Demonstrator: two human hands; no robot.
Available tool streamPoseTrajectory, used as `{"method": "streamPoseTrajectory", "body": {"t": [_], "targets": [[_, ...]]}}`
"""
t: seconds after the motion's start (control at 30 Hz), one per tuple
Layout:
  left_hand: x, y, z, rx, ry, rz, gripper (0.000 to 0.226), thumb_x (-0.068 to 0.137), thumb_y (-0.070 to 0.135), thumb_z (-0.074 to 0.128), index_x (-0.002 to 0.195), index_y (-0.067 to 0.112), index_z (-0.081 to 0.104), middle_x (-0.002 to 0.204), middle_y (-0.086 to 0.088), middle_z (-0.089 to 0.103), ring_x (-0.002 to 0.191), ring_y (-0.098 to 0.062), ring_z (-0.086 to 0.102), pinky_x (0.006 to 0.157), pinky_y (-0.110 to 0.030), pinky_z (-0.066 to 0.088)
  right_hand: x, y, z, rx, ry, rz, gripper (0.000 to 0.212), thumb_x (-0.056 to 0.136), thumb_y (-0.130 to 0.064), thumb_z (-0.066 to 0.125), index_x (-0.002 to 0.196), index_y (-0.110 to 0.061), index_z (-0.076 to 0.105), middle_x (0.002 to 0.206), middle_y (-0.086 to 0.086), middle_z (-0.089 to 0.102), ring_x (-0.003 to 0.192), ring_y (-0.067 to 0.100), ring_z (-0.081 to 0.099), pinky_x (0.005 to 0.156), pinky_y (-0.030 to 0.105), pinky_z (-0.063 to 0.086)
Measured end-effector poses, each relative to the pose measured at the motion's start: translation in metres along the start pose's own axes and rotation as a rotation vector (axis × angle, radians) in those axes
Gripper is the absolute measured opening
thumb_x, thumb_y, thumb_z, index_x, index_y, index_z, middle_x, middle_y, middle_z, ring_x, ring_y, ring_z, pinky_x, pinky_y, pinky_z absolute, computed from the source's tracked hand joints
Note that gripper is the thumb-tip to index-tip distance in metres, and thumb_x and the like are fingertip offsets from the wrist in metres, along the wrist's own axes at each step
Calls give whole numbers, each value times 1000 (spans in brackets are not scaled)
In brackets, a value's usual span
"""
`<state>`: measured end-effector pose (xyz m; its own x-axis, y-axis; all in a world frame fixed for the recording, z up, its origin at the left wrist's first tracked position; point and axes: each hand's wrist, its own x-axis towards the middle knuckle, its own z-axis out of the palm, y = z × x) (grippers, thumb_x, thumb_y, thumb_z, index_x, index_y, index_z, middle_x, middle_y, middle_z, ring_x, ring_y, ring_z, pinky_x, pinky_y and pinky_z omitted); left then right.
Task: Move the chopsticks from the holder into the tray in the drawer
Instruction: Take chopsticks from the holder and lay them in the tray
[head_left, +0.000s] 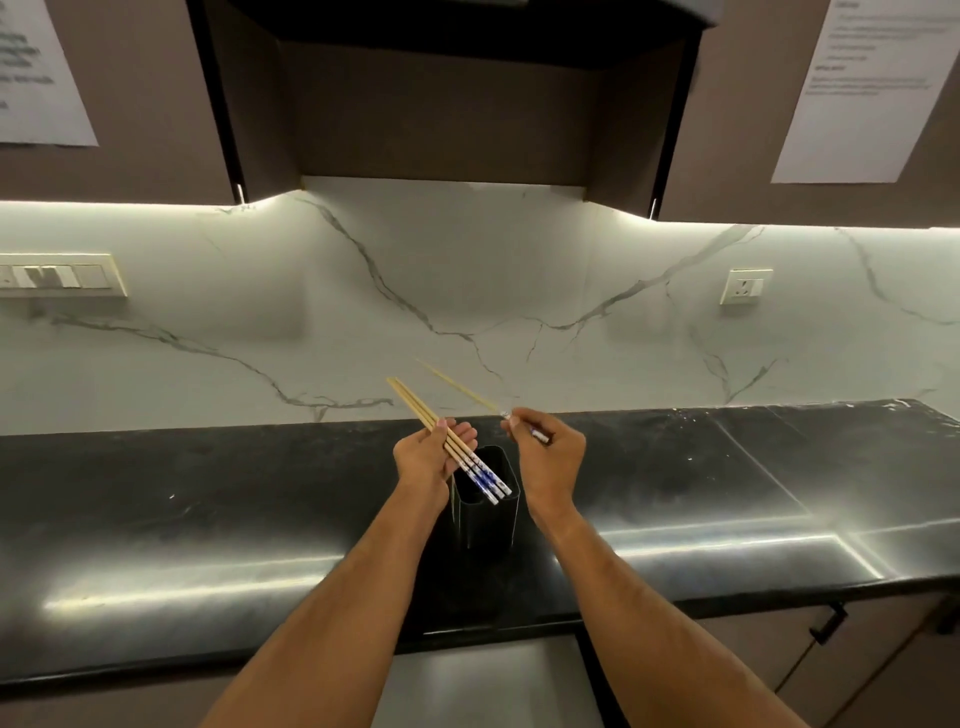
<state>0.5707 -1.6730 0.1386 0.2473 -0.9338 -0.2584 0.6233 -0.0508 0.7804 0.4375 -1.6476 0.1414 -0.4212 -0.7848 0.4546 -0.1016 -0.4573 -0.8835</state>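
A black holder (487, 512) stands on the dark countertop (208, 499) just below my hands. My left hand (428, 457) grips a bundle of three wooden chopsticks (415, 410) with blue-and-white ends; their thin tips point up and to the left, and the patterned ends hang over the holder's mouth. My right hand (548, 454) pinches a single chopstick (457, 387) by its patterned end, its thin tip angled up-left above the bundle. The holder's inside looks dark; I cannot tell whether anything is left in it. No tray is visible.
A grey drawer front or top (483, 680) shows below the counter edge between my forearms. A cabinet handle (828, 623) is at the lower right. The marble backsplash carries a switch panel (62, 275) and a socket (745, 287).
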Motion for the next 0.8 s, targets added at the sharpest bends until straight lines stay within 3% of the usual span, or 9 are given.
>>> {"method": "streamPoseTrajectory", "body": {"t": [0.27,0.33,0.47,0.67,0.77,0.8], "targets": [[-11,2,11,-61,-29,35,17,100,11,59,100,-4,68,93,-21,77,85,-29,78,67,-34,65,-30,24,-16,-145,-160,86,16,89,-5,74,102,-12,79,87,-4,78,81,8,76,76,34,64],[-11,-1,14,-66,-31,47,17,99,10,60,102,-5,68,92,-20,77,82,-26,78,64,-32,64,-30,27,-19,-152,-199,120,16,89,-5,73,103,-12,79,90,-1,78,82,11,76,75,38,65],[-7,-10,16,-16,-28,84,21,99,9,60,110,-7,68,93,-18,78,86,-26,78,78,-37,64,-30,30,-23,-109,-282,175,16,91,-7,72,106,-12,76,93,4,79,78,18,78,67,47,65],[-3,-16,18,16,-19,123,21,98,10,61,112,-5,68,89,-14,79,86,-25,78,74,-33,64,-28,32,-26,-30,-354,213,18,91,-7,72,100,-22,75,92,4,79,75,23,78,65,38,65],[-3,-18,20,46,-12,160,21,98,10,61,112,-4,69,91,-15,78,86,-25,78,78,-36,63,-28,39,-26,67,-353,356,12,97,-22,66,103,-18,75,95,9,79,85,26,77,74,36,64],[-4,-18,20,57,-18,172,20,98,10,61,112,-3,69,92,-15,78,87,-26,78,81,-37,63,-26,42,-25,155,-302,471,24,100,-32,61,108,-13,73,99,11,78,92,27,76,82,38,62]]}}
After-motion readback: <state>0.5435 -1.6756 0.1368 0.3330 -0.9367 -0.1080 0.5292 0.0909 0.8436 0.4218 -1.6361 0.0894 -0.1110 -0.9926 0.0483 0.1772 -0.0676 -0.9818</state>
